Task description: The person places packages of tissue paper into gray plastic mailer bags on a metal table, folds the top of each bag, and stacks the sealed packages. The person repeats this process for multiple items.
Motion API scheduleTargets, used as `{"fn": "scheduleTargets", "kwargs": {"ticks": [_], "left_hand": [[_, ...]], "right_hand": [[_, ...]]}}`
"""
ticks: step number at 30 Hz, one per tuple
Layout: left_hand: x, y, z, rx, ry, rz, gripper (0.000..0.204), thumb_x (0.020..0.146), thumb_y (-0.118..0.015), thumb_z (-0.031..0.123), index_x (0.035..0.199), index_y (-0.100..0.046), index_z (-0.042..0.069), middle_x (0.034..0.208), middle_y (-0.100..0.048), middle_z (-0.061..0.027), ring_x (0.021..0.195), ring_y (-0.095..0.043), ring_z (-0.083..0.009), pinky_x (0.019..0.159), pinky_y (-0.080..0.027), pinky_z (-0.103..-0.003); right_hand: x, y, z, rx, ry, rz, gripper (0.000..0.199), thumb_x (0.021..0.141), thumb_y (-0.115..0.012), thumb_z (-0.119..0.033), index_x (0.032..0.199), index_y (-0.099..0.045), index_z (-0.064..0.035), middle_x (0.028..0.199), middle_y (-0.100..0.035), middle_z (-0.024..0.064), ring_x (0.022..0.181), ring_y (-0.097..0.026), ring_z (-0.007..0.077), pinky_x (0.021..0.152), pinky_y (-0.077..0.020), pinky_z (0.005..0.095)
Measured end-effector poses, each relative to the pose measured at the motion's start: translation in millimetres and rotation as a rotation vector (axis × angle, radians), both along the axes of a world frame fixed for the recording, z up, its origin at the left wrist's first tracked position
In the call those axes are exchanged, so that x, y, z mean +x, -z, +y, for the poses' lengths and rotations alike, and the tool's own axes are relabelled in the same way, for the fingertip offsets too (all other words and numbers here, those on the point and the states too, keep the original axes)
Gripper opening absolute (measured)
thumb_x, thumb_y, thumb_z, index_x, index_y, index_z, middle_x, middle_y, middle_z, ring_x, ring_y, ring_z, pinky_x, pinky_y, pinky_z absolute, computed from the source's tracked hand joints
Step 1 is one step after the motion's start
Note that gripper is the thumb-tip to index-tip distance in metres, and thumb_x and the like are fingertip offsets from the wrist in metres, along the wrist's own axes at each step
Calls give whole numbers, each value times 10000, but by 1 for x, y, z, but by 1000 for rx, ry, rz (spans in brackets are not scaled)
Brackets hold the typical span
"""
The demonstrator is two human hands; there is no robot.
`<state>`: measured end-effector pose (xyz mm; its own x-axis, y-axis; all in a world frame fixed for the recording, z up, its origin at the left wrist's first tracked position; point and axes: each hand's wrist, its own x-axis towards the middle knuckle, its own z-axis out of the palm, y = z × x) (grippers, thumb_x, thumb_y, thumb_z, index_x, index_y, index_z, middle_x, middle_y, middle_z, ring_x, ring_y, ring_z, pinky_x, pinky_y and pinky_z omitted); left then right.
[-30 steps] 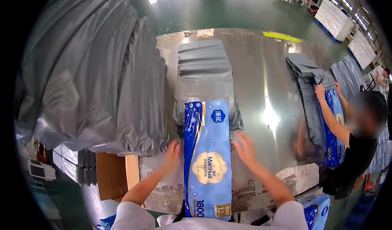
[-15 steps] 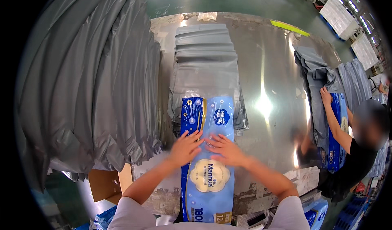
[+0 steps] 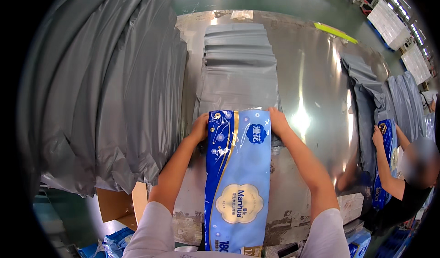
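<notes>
A long blue tissue pack (image 3: 238, 166) in glossy plastic, dark blue on its left and light blue on its right, lies lengthwise before me. Its far end meets the near edge of a stack of flat grey plastic bags (image 3: 240, 81). My left hand (image 3: 199, 127) is closed against the pack's far left side, its fingertips hidden behind the edge. At the far right corner, my right hand (image 3: 277, 120) curls round the pack, fingers partly hidden. Whether either hand also holds a bag's edge, I cannot tell.
A tall heap of grey bags (image 3: 114, 88) fills the left of the metal table (image 3: 300, 166). Below it stands an open cardboard box (image 3: 114, 205). On the right, a co-worker (image 3: 394, 194) handles another blue pack (image 3: 382, 166) beside more grey bags (image 3: 405, 102).
My hands have moved apart and away from me, from the pack's top face to its far sides. The whole view has shifted slightly.
</notes>
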<state>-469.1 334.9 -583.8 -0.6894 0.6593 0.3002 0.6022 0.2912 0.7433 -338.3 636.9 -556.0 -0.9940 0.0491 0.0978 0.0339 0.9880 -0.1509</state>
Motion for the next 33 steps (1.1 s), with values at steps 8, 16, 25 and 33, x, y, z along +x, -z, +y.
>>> {"fn": "scheduleTargets", "kwargs": {"ticks": [8,16,25,33], "left_hand": [[-27,-19,37,-247,-325,429,180,722,-546,77,899,-514,72,830,-547,-143,785,-540,-326,686,-428,-402],[41,-7,1,-79,-434,72,215,783,-454,11,991,-417,50,876,-559,-210,777,-557,-410,684,-437,-443],[47,-21,-9,-876,-237,96,180,813,-449,165,833,-603,75,842,-641,-162,743,-637,-329,601,-505,-420],[230,-46,-115,-929,-221,-157,187,814,-483,212,818,-629,95,820,-645,-136,753,-634,-317,615,-507,-429]], "right_hand": [[-10,-26,8,-637,363,103,170,785,-528,-50,943,-571,-5,940,-610,139,808,-597,295,648,-475,348],[75,-17,-45,-615,194,573,103,763,-515,33,863,-518,10,933,-570,176,814,-564,317,717,-459,365],[59,1,-30,117,141,-186,170,742,-496,-181,759,-640,-93,715,-641,125,679,-626,290,638,-451,417],[257,16,-127,-145,260,-241,239,747,-535,-256,697,-623,-40,716,-609,192,663,-591,371,569,-453,442]]}}
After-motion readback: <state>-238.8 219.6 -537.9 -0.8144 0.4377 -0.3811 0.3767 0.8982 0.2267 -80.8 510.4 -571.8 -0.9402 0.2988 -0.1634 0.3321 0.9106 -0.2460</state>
